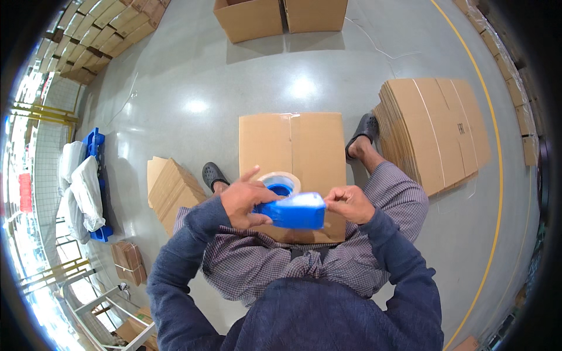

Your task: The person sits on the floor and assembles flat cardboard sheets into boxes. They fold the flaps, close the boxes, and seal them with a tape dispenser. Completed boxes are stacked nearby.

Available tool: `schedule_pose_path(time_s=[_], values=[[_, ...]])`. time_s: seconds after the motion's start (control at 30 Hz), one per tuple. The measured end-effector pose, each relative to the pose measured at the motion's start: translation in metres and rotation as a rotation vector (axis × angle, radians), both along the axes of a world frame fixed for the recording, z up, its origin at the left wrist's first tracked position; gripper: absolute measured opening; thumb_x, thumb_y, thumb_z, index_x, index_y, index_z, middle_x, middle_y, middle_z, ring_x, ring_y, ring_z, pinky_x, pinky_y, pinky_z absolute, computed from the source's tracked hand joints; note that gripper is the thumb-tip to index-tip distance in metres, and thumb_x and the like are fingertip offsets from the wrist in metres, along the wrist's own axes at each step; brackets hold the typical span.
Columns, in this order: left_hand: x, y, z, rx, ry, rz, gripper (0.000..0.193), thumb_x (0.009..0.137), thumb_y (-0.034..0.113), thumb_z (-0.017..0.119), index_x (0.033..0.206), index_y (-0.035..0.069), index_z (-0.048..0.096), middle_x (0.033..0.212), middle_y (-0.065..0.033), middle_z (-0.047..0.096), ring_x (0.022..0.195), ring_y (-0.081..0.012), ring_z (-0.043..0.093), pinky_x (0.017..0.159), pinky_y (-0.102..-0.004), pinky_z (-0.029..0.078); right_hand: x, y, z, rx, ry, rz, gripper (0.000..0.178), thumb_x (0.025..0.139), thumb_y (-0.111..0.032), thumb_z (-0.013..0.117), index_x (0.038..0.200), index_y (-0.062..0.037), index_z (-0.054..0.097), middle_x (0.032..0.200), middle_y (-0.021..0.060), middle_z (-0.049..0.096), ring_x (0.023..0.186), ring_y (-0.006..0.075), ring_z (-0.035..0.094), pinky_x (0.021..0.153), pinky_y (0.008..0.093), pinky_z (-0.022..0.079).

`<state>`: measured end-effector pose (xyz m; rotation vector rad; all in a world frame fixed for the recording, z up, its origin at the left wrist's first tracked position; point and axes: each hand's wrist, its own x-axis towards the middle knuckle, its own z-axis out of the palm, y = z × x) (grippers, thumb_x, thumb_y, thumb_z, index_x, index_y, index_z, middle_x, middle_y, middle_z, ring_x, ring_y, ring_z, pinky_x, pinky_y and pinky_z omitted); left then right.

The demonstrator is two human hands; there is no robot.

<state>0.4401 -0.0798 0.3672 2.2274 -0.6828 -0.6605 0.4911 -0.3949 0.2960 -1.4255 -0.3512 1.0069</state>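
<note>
A blue tape dispenser (298, 216) is in my left hand (243, 202), thumb and fingers wrapped round its near-left side, index finger raised. A tape roll (288, 177) with a pale rim and blue hub sits on it. At the dispenser's right end, my right hand (353, 205) pinches with thumb and forefinger at what looks like the loose end of the tape; the tape itself hardly shows. Both hands are above a closed cardboard box (319, 146) between my legs. A strip of clear tape crosses the far edge of its centre seam.
A strapped stack of flattened cartons (433, 128) lies at right, a smaller stack (175, 187) at left. Two open boxes (252, 20) stand ahead. Farther left are a blue pallet (96, 181) with wrapped bundles, a tied brown bundle (129, 263) and a metal frame (108, 304).
</note>
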Motion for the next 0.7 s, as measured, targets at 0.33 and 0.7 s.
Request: schedule_pose_path(time_s=[0.33,0.7], values=[[0.082,0.133,0.001,0.407,-0.087,0.188,0.07,0.063,0.065,0.073,0.1,0.006,0.068,0.087,-0.0133,0.069,0.09,-0.0272,0.066,0.115,-0.0508,0.014,0.149,-0.016,-0.021,-0.219,-0.233,-0.117,0.014,0.087,-0.013,0.066,0.088,0.0015,0.066,0.08,0.0051,0.067,0.074,0.0109,0.063,0.069,0.0236,0.051],[0.133,0.222,-0.022,1.018,0.06,0.511,0.079,0.066,0.074,0.063,0.106,0.007,0.069,0.091,-0.0109,0.07,0.092,-0.0247,0.063,0.102,-0.0414,0.034,0.244,-0.05,-0.088,-0.367,0.082,-0.211,0.019,0.088,-0.022,0.068,0.09,-0.0037,0.063,0.079,0.0021,0.064,0.068,0.0081,0.058,0.064,0.0219,0.051]])
